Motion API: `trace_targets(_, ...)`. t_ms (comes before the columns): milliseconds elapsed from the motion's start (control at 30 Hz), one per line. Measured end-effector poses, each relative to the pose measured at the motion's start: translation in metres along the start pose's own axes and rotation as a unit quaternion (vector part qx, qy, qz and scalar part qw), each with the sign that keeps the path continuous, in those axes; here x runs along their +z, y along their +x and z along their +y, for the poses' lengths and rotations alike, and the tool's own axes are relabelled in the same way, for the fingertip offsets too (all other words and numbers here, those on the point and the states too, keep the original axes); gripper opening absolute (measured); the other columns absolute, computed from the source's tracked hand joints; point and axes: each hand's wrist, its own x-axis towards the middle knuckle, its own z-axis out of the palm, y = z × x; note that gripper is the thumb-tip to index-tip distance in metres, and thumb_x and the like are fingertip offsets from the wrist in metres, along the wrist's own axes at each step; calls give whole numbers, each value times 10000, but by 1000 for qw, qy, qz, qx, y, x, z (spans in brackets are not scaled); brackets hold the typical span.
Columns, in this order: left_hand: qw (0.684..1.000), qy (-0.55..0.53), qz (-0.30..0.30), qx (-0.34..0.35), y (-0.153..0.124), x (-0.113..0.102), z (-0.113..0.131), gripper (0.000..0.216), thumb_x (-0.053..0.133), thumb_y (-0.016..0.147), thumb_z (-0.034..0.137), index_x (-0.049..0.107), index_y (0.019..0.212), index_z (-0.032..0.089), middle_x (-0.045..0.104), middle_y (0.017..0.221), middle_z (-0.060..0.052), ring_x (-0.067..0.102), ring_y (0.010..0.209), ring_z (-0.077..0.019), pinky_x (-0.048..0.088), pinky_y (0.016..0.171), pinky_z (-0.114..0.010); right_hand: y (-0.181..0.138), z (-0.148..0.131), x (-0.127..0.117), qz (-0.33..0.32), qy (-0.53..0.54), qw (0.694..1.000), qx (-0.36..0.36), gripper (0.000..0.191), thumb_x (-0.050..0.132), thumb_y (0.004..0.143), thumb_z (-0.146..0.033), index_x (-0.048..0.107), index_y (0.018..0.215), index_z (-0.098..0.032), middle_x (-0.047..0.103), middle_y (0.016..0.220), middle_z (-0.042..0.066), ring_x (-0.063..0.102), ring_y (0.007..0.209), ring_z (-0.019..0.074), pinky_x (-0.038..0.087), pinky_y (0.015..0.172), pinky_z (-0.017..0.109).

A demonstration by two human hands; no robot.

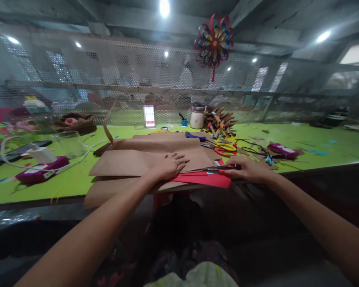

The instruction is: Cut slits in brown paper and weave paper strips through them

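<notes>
Lap: pale cloth (194,275) runs off the lower edge; the space under the table is too dark to read.
Forearms: both leave the frame, the left at the bottom, the right at the right side.
Left hand: the left hand (174,164) lies flat, fingers out, on brown paper (125,161), covering part of it.
Right hand: the right hand (247,168) is closed around a dark tool (219,169), probably scissors; its fingers hide the grip, and the blade is thin and hard to trace.
Paper: the brown sheets lie stacked at the table's near edge, lowest ones overhanging; how many cannot be told. A red sheet (209,180) sticks out beneath, partly covered.
Behind the paper: yellow-handled scissors (226,147) overlap another, orange-handled pair, and a blue handle (195,136) lies near them.
Table: the green table (311,161) is cut off at the left.
Back of table: a phone (149,116) with a pixelated screen, a pale jar (197,118), and a heap of brown rolls (219,122), individually hard to separate.
Mesh: behind the perforated screen (131,71), shapes blur.
</notes>
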Motion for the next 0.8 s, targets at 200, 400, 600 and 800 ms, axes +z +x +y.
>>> trace_targets(200, 1000, -7, -11, -10, -1, -3, 2, 478, 183, 962, 432, 351, 1395, 320, 325, 1485, -23, 264, 1354, -258, 198, 1075, -470, 1, -1, 3, 6, 16, 999, 38, 411, 540, 810, -546, 696, 974, -204, 694, 946, 60, 608, 848, 217, 445, 725, 296)
trace_targets(400, 1000, -10, -7, -16, -3, -3, 3, 486, 186, 956, 458, 357, 1393, 328, 322, 1486, -20, 264, 1351, -276, 214, 1061, -494, 17, -8, 9, 11, -21, 1000, 12, 397, 533, 822, -494, 699, 990, -175, 697, 939, 72, 609, 834, 215, 443, 719, 293)
trace_targets(600, 1000, -13, -9, -14, -2, -3, 3, 496, 170, 957, 467, 354, 1395, 324, 322, 1485, -20, 266, 1351, -275, 205, 1069, -482, 16, -10, 10, 1, 2, 1000, 6, 415, 534, 819, -512, 692, 996, -172, 695, 967, 73, 609, 862, 217, 450, 752, 293)
trace_targets(800, 1000, -4, -15, -16, -1, -2, 3, 484, 191, 959, 450, 336, 1402, 321, 314, 1490, -19, 251, 1356, -275, 194, 1075, -473, 9, -8, 9, -10, 41, 999, 21, 446, 525, 815, -551, 689, 1005, -182, 691, 985, 62, 607, 889, 214, 447, 757, 280)
